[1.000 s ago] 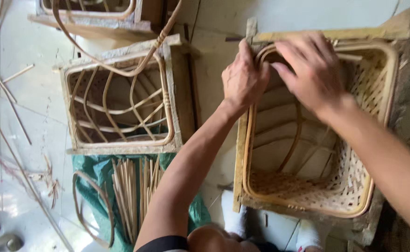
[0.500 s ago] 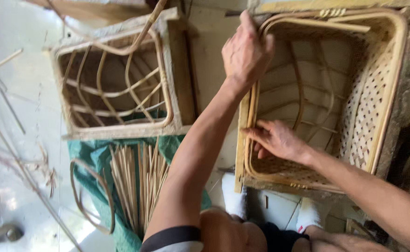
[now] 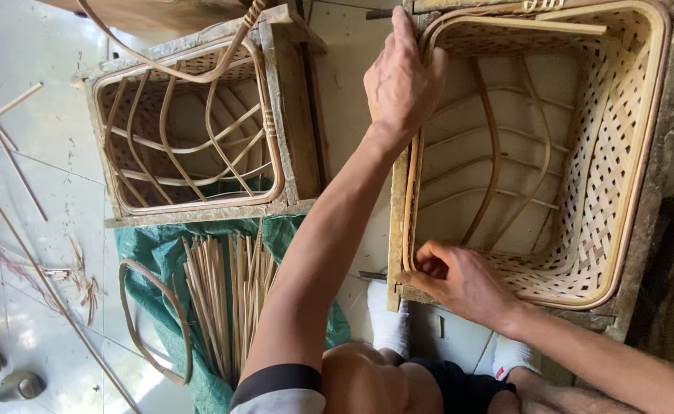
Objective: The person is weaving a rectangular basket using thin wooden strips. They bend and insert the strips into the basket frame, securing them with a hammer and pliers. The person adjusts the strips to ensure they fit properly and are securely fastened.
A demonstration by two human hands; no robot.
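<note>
A half-woven cane basket (image 3: 605,192) sits inside a square wooden mould on the right. My left hand (image 3: 401,80) grips the basket's left rim near its far corner, fingers curled over the cane hoop. My right hand (image 3: 456,280) pinches the same rim at the near left corner, thumb and fingers closed on the cane. Bent cane ribs (image 3: 498,153) cross the basket's open bottom.
A second wooden mould (image 3: 291,123) with a bare cane frame stands at the left. A bundle of thin cane strips (image 3: 222,303) lies on a green cloth (image 3: 149,253) below it. Loose canes (image 3: 15,169) lie on the tiled floor. My white socks (image 3: 387,322) show near the basket.
My right hand has moved from the far rim down to the near left corner of the basket. My left hand has stayed on the left rim. The view has shifted closer.
</note>
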